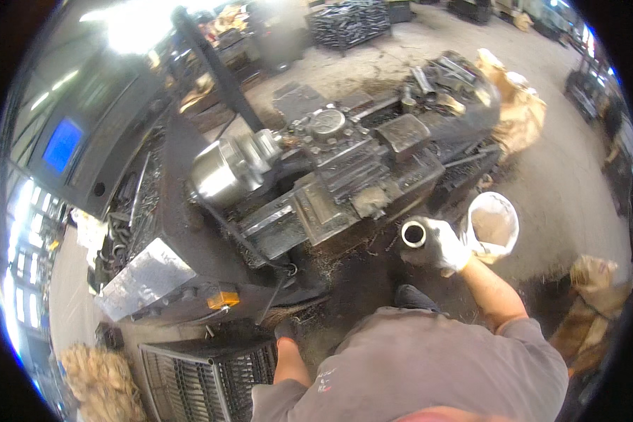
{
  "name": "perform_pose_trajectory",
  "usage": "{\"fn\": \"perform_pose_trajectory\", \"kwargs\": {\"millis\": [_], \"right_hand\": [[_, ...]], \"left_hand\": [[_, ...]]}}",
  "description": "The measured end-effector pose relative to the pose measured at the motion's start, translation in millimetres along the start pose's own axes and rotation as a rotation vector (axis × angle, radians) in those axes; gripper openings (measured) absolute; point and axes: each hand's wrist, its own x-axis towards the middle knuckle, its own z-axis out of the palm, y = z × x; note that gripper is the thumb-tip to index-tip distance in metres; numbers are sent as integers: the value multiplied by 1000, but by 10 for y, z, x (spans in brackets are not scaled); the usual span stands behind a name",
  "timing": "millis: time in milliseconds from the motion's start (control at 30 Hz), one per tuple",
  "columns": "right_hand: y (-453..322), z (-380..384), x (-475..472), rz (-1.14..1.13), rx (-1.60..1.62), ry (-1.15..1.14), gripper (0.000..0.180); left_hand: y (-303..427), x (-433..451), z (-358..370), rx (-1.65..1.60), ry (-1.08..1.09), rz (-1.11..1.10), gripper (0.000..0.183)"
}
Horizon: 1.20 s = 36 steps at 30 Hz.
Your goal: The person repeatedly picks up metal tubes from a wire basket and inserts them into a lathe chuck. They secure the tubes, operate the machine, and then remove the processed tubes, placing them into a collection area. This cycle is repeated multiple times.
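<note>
My right hand (449,247), in a white glove with dark, dirty fingers, grips a short metal tube (413,235), its round open end turned up toward me. It is out in front of the lathe bed, right beside a white bucket (493,221). My left hand (285,331) hangs low by the front of the machine, above a metal crate (211,377); it looks dark-gloved and its fingers are hard to make out. Before me stands a metal lathe with a shiny chuck (219,171), a round-topped tool post (327,123) and a greasy carriage (324,208).
Metal parts (443,79) lie at the lathe's far right end, by a brown sack (519,118). A control panel with a blue screen (62,145) stands left. An orange box (223,300) is on the machine's front. Sacking (585,316) lies on the right.
</note>
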Motion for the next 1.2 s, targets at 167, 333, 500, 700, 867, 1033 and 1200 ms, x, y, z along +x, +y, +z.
{"fn": "perform_pose_trajectory", "kwargs": {"millis": [167,333,500,700,867,1033,1200], "right_hand": [[388,278,1312,-191,111,81,52],[702,544,1915,-203,-20,39,57],[685,-153,2154,-190,-292,-553,55],[385,-717,3325,-508,238,-325,26],[109,169,4836,123,911,-739,57],[137,1174,5520,-272,-311,-1270,37],[-43,1258,5584,-1008,-560,-991,55]], "left_hand": [[85,-543,-395,-850,305,-762,56],[511,-511,-1624,-993,904,-1380,63],[519,-348,-2201,-736,1036,-1035,55],[320,-290,-2173,-606,1015,-1096,42],[40,-230,-1941,-1551,1183,-702,29],[355,-169,-1557,-1506,1178,-800,26],[860,-270,-1355,-1778,1098,-791,24]]}}
